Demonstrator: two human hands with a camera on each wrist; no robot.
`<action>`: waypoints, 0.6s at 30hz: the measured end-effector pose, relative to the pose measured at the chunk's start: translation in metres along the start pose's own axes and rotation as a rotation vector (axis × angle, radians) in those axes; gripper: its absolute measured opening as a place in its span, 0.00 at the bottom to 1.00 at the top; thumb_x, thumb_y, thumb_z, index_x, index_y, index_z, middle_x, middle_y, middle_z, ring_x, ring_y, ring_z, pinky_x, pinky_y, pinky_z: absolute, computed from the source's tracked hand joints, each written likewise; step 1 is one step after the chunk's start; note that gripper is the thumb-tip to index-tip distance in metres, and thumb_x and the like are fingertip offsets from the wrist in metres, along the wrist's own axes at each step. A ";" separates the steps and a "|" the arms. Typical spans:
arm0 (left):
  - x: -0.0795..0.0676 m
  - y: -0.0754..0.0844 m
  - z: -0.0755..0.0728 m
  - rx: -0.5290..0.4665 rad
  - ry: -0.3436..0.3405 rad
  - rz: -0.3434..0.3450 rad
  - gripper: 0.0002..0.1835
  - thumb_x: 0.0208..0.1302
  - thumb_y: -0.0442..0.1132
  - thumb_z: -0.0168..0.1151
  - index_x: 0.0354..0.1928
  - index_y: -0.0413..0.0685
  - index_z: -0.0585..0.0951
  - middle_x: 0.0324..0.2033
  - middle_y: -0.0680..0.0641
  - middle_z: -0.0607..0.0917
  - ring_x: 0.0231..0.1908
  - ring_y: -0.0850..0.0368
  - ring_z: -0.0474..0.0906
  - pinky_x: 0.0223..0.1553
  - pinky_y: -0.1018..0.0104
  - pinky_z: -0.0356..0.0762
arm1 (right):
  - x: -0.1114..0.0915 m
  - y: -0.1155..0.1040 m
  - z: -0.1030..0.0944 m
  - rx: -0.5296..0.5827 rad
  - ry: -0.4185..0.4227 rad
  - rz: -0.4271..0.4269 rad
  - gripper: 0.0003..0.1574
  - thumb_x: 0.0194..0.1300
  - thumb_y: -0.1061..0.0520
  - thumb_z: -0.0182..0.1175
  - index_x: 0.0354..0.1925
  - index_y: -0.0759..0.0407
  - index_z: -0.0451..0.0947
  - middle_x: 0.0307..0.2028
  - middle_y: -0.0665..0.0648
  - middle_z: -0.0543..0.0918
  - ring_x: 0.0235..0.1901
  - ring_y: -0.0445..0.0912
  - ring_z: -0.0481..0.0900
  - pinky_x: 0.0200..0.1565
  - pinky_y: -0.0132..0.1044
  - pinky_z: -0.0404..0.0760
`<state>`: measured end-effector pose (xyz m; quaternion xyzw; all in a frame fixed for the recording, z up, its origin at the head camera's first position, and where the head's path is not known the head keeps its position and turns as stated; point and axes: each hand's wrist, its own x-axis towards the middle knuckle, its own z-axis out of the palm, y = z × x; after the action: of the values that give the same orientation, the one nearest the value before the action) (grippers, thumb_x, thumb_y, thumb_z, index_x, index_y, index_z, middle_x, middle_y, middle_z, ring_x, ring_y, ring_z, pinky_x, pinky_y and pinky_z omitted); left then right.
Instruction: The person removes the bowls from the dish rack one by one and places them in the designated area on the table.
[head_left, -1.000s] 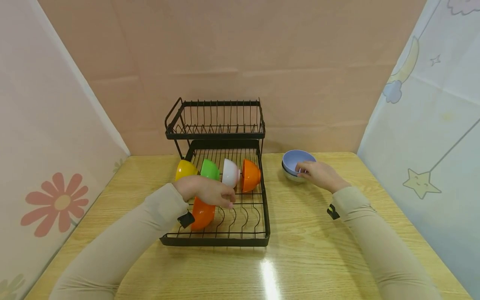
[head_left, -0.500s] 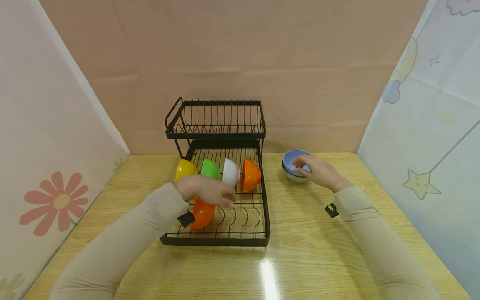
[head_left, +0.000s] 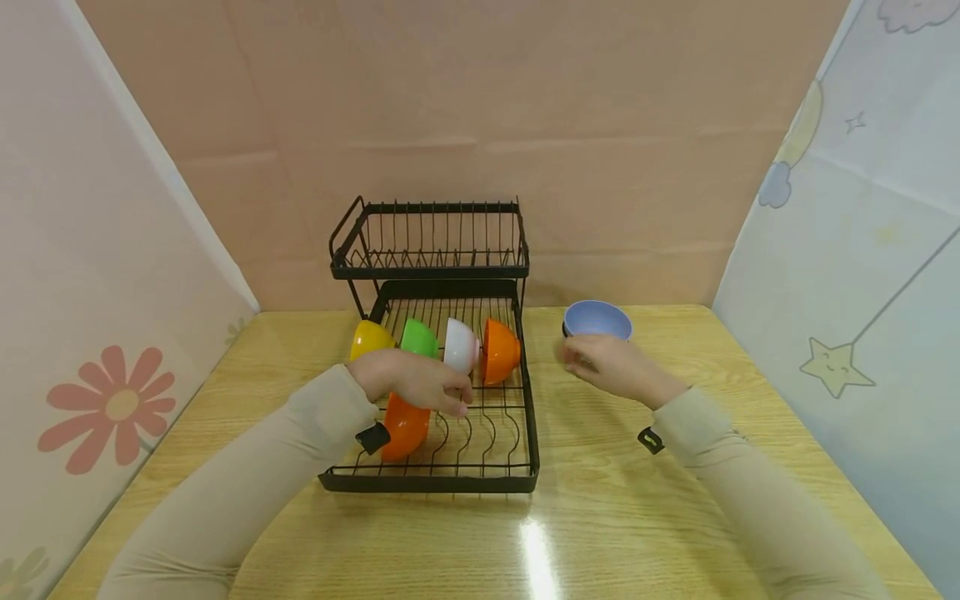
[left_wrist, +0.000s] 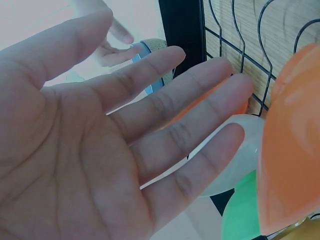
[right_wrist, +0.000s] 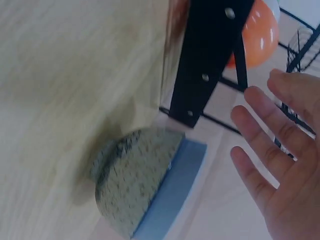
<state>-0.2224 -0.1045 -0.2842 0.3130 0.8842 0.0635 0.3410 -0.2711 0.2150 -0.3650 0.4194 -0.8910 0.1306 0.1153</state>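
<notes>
In the head view my left hand hovers over the lower tier of a black dish rack, above an orange bowl standing on edge at the front. Its fingers look straight and spread in the left wrist view, with nothing in them. My right hand is just in front of a stack by the rack, a blue bowl nested in a speckled bowl. The right wrist view has those fingers extended, apart from the stack and holding nothing. From the head, this hand hides most of the lower bowl.
Behind my left hand, yellow, green, white and second orange bowls stand in a row on the lower tier. The rack's upper tier rises at the back. A pink backdrop closes off the wooden table.
My right hand has come away from the blue bowl's rim, moving toward me and slightly left, in front of the stack. My left hand and the bowls stay put.
</notes>
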 end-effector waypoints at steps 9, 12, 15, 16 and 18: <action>-0.002 0.001 -0.001 0.006 -0.003 0.003 0.20 0.73 0.52 0.50 0.62 0.56 0.72 0.59 0.48 0.75 0.61 0.52 0.69 0.62 0.52 0.68 | -0.001 -0.011 0.013 0.067 -0.264 0.069 0.07 0.65 0.56 0.63 0.42 0.54 0.79 0.39 0.48 0.82 0.40 0.43 0.81 0.45 0.41 0.81; -0.002 0.001 0.000 0.004 0.001 0.004 0.19 0.73 0.52 0.50 0.62 0.57 0.72 0.59 0.49 0.75 0.61 0.52 0.69 0.62 0.53 0.68 | -0.002 -0.009 0.016 0.078 -0.304 0.086 0.06 0.66 0.56 0.62 0.41 0.54 0.79 0.37 0.47 0.81 0.39 0.43 0.81 0.43 0.41 0.81; -0.003 0.002 0.001 -0.002 0.000 0.005 0.20 0.73 0.53 0.50 0.62 0.57 0.72 0.59 0.50 0.75 0.61 0.52 0.69 0.63 0.53 0.68 | -0.005 -0.006 0.018 0.090 -0.335 0.103 0.05 0.66 0.56 0.61 0.41 0.54 0.79 0.36 0.46 0.81 0.38 0.41 0.80 0.41 0.40 0.80; -0.003 0.002 0.001 -0.003 0.002 0.007 0.20 0.73 0.52 0.50 0.62 0.57 0.72 0.59 0.50 0.75 0.61 0.52 0.70 0.63 0.53 0.68 | -0.005 -0.005 0.018 0.099 -0.343 0.106 0.05 0.66 0.56 0.61 0.41 0.54 0.79 0.35 0.46 0.81 0.38 0.41 0.80 0.41 0.40 0.80; -0.004 0.002 0.002 0.000 0.015 0.022 0.20 0.73 0.52 0.50 0.62 0.56 0.72 0.57 0.50 0.76 0.60 0.53 0.71 0.61 0.53 0.69 | -0.007 -0.003 0.018 0.116 -0.355 0.110 0.05 0.67 0.57 0.61 0.41 0.55 0.78 0.35 0.46 0.81 0.37 0.40 0.80 0.41 0.39 0.80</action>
<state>-0.2182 -0.1056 -0.2826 0.3223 0.8832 0.0694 0.3335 -0.2662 0.2118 -0.3840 0.3925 -0.9098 0.1118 -0.0752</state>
